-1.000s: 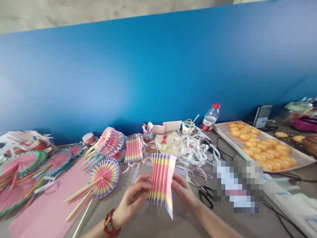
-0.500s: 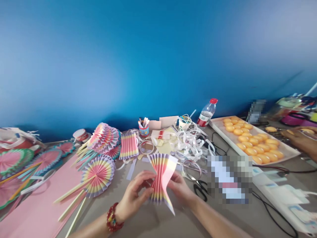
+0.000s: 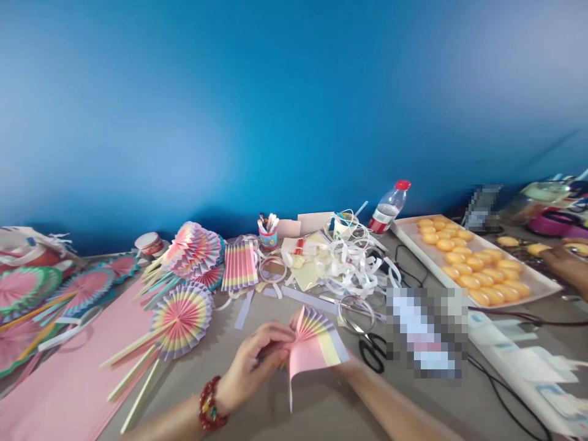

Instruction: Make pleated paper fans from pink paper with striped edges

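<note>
A pleated paper piece (image 3: pixel 313 349) in pink, yellow and lilac is held up low in the middle, its flat pink end turned toward me. My left hand (image 3: pixel 261 352), with a red bead bracelet at the wrist, pinches its gathered middle from the left. My right hand (image 3: pixel 344 367) is mostly hidden behind the paper; only its edge and the wrist show. To the left lies a round pleated fan (image 3: pixel 181 320) with pale sticks. Behind stands a folded striped sheet (image 3: pixel 240 265). Black-handled scissors (image 3: pixel 373 352) lie to the right.
Curled white strips (image 3: pixel 356 266), a pen cup (image 3: pixel 268 237) and a bottle (image 3: pixel 388 208) stand along the wall. At right are a tray (image 3: pixel 441 269) of yellow oval pieces, cables and another person's hand (image 3: pixel 567 266). Pink sheets (image 3: pixel 68 380) lie left.
The pleated paper has turned, so its flat pink end now swings down and to the right in front. My right hand has gone behind it. The other person's hand shifted slightly.
</note>
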Available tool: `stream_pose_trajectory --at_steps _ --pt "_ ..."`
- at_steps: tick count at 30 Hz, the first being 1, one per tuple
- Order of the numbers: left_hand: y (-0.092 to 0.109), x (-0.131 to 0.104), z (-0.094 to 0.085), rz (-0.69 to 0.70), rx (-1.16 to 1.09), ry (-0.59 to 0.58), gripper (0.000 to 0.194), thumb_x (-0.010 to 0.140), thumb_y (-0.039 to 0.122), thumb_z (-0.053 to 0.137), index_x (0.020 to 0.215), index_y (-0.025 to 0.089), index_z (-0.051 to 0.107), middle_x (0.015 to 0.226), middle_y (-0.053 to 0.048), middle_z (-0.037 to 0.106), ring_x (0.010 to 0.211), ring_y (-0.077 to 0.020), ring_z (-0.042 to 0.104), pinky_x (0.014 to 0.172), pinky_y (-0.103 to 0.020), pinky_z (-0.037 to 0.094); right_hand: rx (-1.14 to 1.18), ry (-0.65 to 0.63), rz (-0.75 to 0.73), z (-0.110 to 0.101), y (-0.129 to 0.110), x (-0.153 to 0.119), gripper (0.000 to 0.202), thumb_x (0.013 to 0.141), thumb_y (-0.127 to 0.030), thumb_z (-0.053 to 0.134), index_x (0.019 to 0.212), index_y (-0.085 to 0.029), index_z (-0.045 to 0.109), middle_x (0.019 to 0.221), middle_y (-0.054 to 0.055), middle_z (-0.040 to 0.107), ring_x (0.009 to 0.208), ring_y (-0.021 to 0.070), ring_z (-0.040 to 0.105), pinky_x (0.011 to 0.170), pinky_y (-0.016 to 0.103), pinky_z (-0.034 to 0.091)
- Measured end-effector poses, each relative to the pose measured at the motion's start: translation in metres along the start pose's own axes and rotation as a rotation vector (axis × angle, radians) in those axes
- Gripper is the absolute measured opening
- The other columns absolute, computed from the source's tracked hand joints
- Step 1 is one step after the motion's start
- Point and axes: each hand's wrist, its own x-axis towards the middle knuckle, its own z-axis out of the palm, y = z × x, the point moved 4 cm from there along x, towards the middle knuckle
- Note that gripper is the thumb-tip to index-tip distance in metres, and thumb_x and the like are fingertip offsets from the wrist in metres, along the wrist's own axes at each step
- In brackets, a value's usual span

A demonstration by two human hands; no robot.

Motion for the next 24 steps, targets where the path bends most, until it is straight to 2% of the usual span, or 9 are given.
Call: stream_pose_trajectory --at_steps 3,5,9,11,15,19,22,24 --pt "-0.005 0.0 0.0 -0.066 -0.124 0.009 0.016 0.092 0.023 0.058 0.105 0.021 0.068 0.108 -0.009 0.064 0.108 -0.0217 0.058 0.094 -0.03 0.045 0.018 -0.102 0.015 0.003 -0.013 -0.003 0.024 0.074 -0.032 0.077 0.095 -0.022 0.074 0.09 0.004 0.072 0.088 0.026 0.068 0.085 0.038 0.054" --pt "-0.011 0.0 0.001 -0.163 -0.268 0.02 0.014 0.09 0.026 0.062 0.101 0.02 0.068 0.105 -0.008 0.066 0.104 -0.0201 0.06 0.089 -0.028 0.046 0.03 -0.141 0.006 0.004 -0.018 -0.004 0.03 0.073 -0.03 0.078 0.101 -0.022 0.073 0.096 0.005 0.072 0.093 0.0279 0.068 0.089 0.039 0.052" --pt "-0.023 -0.001 0.005 -0.371 -0.494 0.007 0.02 0.085 0.033 0.068 0.099 0.018 0.068 0.083 -0.004 0.066 0.071 -0.0124 0.061 0.064 -0.021 0.046 0.052 -0.134 -0.042 0.001 -0.021 -0.006 0.031 0.07 -0.031 0.079 0.098 -0.02 0.073 0.092 0.007 0.072 0.088 0.0264 0.068 0.085 0.039 0.054" --pt "-0.025 0.0 0.006 -0.395 -0.529 0.015 0.022 0.082 0.034 0.072 0.096 0.017 0.069 0.077 -0.003 0.064 0.064 -0.0106 0.058 0.06 -0.02 0.044 0.066 -0.119 -0.047 0.0 -0.023 -0.006 0.031 0.07 -0.035 0.08 0.096 -0.02 0.072 0.089 0.006 0.071 0.083 0.0246 0.068 0.081 0.037 0.054" --pt "-0.026 0.002 0.005 -0.399 -0.568 0.042 0.019 0.078 0.031 0.076 0.089 0.016 0.071 0.081 -0.002 0.064 0.064 -0.0089 0.055 0.061 -0.019 0.042 0.108 -0.113 -0.088 0.002 -0.034 -0.005 0.031 0.069 -0.042 0.08 0.088 -0.019 0.073 0.082 0.005 0.068 0.076 0.0225 0.065 0.073 0.034 0.053" --pt "-0.027 0.003 0.002 -0.391 -0.579 0.016 0.015 0.082 0.029 0.071 0.09 0.016 0.073 0.088 -0.003 0.063 0.07 -0.01 0.056 0.064 -0.019 0.042 0.079 -0.146 -0.136 0.003 -0.04 -0.002 0.017 0.076 -0.035 0.075 0.076 -0.018 0.073 0.078 0.004 0.063 0.07 0.0181 0.06 0.069 0.03 0.05" --pt "-0.023 0.004 -0.002 -0.322 -0.548 0.005 0.018 0.085 0.03 0.065 0.089 0.016 0.074 0.106 -0.007 0.061 0.095 -0.0192 0.059 0.082 -0.026 0.045 0.057 -0.163 -0.159 0.001 -0.038 -0.001 0.015 0.074 -0.031 0.077 0.075 -0.017 0.074 0.079 0.004 0.063 0.073 0.0181 0.06 0.073 0.031 0.049" --pt "-0.02 0.006 -0.006 -0.274 -0.514 0.013 0.023 0.087 0.033 0.061 0.089 0.015 0.074 0.115 -0.01 0.06 0.112 -0.026 0.054 0.096 -0.033 0.041 0.041 -0.161 -0.172 -0.002 -0.036 -0.002 0.013 0.075 -0.03 0.076 0.076 -0.017 0.073 0.083 0.005 0.064 0.078 0.02 0.061 0.076 0.033 0.048"
